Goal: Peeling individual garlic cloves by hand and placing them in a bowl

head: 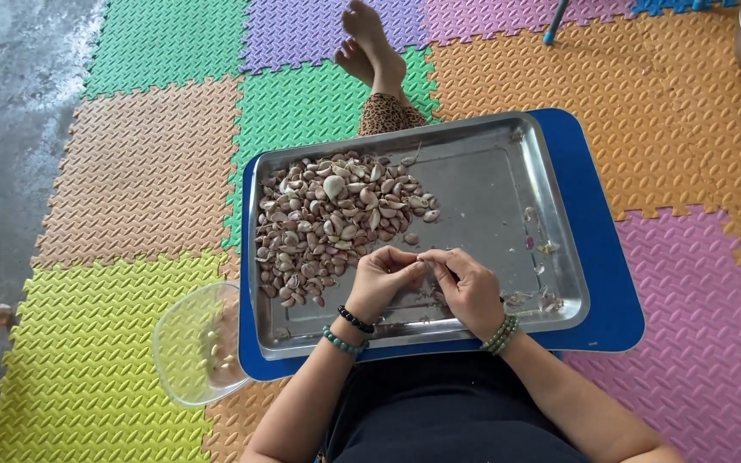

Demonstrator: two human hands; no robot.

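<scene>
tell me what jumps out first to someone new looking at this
A heap of unpeeled garlic cloves fills the left half of a steel tray. At its near edge the left hand and right hand meet, fingertips pinched together. Bright foam mats cover the floor.

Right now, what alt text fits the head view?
Both hands, left and right, pinch something small together over a steel tray piled with garlic cloves. A clear bowl sits beside it on foam mats.
</scene>
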